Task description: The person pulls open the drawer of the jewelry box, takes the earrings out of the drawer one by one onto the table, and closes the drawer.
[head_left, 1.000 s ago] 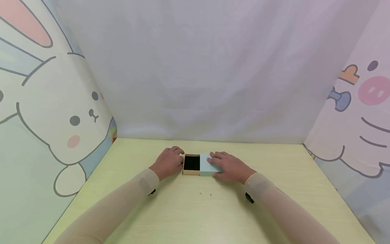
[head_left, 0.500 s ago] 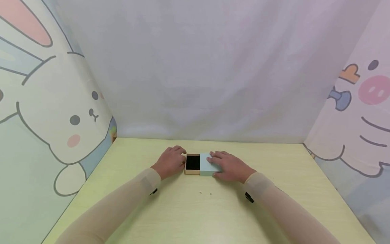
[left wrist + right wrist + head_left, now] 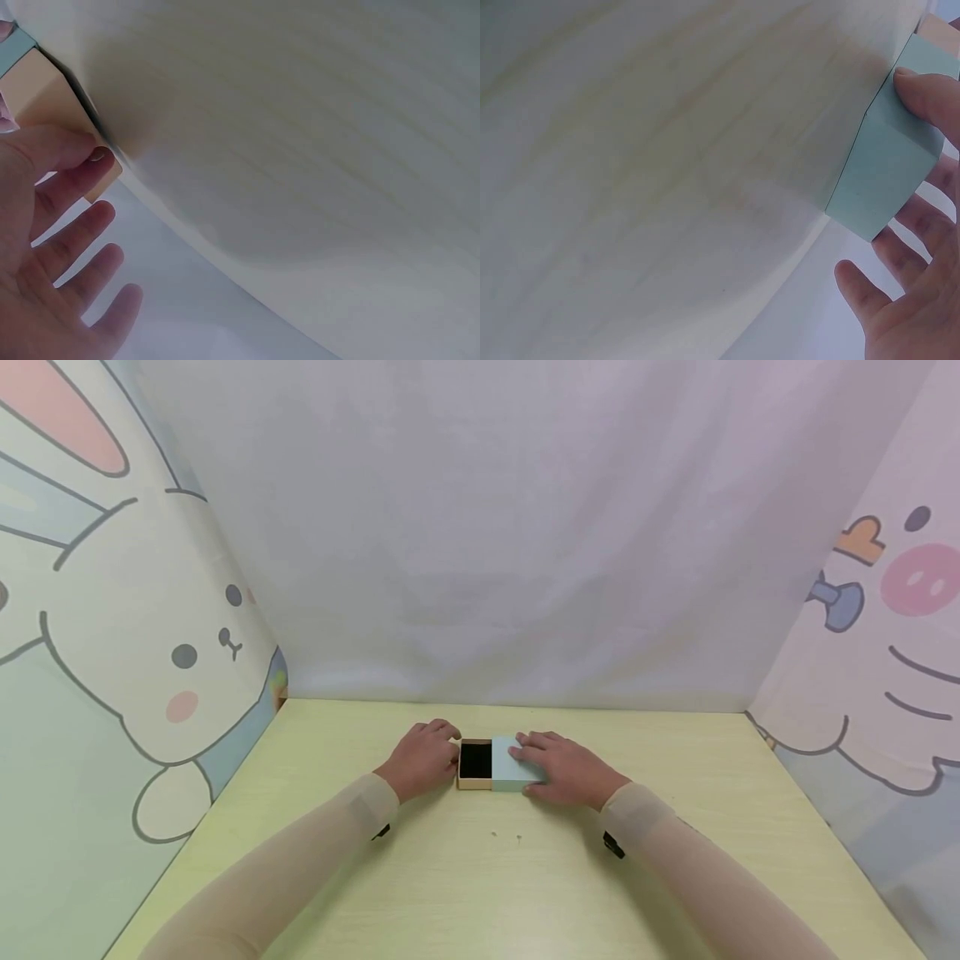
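A small drawer box lies on the table, its orange-tan drawer [image 3: 474, 783] partly out of the left side of a light-blue sleeve [image 3: 501, 762]. The drawer's visible inside is black. At the drawer's left end is my left hand [image 3: 423, 760]; in the left wrist view its thumb and index finger [image 3: 79, 176] pinch together at that end, while the other fingers spread apart. My right hand [image 3: 573, 772] grips the sleeve's right part. Its thumb [image 3: 934, 101] presses the near side and other fingers lie over the top and far side. The sleeve's right end is partly hidden under this hand.
Two tiny specks [image 3: 506, 836] mark the pale wooden table [image 3: 480, 893] in front of the box. Behind the table hangs a plain whitish cloth [image 3: 510, 568]. Cartoon-printed cloths, a rabbit [image 3: 150, 635] and a pig [image 3: 885, 693], stand at the sides.
The drawer has slid right, further into the sleeve, and my left hand has moved right with it. Less black interior shows. The right hand and sleeve have stayed put.
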`<state>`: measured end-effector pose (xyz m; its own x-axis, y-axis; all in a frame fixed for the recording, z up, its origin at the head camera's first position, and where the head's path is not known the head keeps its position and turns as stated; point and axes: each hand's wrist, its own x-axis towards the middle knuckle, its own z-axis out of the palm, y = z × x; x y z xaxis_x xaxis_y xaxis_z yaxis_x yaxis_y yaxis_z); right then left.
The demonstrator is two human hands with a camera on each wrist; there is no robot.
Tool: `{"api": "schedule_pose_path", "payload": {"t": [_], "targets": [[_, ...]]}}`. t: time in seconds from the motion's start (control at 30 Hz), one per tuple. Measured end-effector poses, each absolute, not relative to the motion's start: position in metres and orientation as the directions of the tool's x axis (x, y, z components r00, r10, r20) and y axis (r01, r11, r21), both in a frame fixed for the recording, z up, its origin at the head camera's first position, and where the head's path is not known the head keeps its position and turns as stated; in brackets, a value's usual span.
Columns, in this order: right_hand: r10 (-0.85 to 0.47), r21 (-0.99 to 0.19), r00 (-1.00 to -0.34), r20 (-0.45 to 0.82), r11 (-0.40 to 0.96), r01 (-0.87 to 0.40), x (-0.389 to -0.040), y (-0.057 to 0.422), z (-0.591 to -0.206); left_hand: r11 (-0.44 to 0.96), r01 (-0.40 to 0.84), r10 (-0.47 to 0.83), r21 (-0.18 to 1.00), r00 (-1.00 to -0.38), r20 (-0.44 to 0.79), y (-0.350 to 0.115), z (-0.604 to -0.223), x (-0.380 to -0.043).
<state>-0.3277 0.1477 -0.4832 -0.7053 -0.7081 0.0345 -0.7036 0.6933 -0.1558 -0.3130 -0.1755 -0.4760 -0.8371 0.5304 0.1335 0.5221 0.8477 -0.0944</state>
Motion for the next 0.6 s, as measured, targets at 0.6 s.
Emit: {"api": "schedule_pose_path", "payload": {"t": [0.6], "targets": [[-0.714, -0.179, -0.698, 0.053, 0.681, -0.71, -0.329, 0.147, -0.484, 0.847, 0.525, 0.531, -0.079, -0.835, 0.142, -0.171, -0.477, -0.314]]}}
